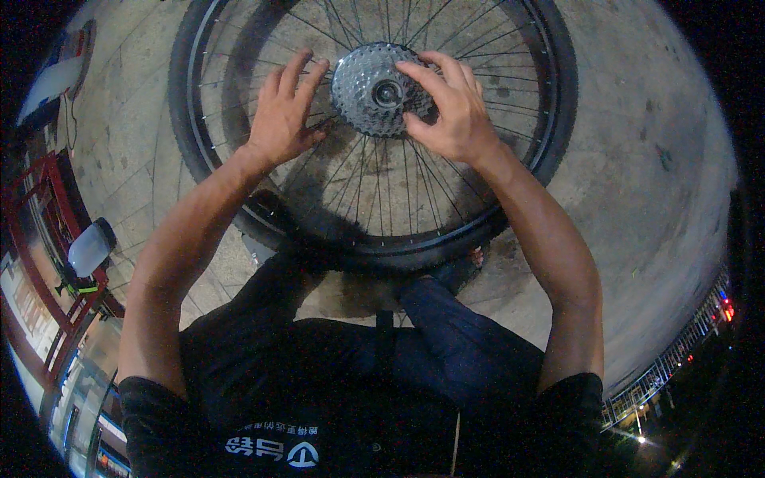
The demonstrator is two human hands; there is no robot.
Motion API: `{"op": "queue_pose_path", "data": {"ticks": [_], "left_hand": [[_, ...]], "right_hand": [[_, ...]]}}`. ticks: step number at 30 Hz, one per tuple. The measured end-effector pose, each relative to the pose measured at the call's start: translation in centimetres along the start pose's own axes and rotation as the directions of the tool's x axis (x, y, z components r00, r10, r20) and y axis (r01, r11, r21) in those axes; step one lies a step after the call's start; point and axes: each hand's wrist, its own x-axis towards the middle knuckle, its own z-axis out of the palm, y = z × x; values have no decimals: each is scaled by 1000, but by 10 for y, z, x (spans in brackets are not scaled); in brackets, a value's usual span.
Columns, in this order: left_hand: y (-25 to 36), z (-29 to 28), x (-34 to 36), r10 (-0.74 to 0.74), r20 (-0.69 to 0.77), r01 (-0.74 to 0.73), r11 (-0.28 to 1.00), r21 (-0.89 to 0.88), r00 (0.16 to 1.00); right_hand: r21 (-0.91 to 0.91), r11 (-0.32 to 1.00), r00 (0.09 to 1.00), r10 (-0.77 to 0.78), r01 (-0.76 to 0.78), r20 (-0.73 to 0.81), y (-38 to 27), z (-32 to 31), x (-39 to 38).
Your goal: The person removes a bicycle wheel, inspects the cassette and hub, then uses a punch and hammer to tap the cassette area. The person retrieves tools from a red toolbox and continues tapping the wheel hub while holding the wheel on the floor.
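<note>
A bicycle wheel (564,103) with a black tyre and thin spokes is in front of me, its near edge by my legs. At its hub sits a grey sprocket cassette (365,88), with a round dark centre showing. My left hand (283,115) is just left of the cassette, over the spokes, fingers spread and holding nothing. My right hand (454,107) reaches over the cassette's right side. Its thumb and forefinger are apart, their tips over the sprockets; whether they press on the metal I cannot tell.
Grey paving (629,183) surrounds the wheel, with dark stains inside the rim. To the left stand a red metal frame (60,199) and a pale rounded object with a black edge (92,248). A railing (665,374) with lights runs along the lower right.
</note>
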Motion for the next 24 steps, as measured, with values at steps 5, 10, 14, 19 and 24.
{"op": "queue_pose_path", "data": {"ticks": [5,10,14,19,24], "left_hand": [[0,1,1,1,-4,-1,1000,-5,1000],[2,0,0,-8,-1,8,1000,0,1000],[4,-4,1,-17,17,18,1000,-11,1000],[3,-2,0,-16,6,16,1000,-2,1000],[2,-2,1,-7,0,7,1000,-12,1000]], "right_hand": [[6,1000,1000,4,-4,-5,1,-1,0],[-26,1000,1000,-2,2,18,0,-1,1],[-2,1000,1000,-3,3,-11,2,0,0],[-13,1000,1000,5,-4,23,1,-2,1],[-6,1000,1000,8,-8,5,2,-1,0]]}}
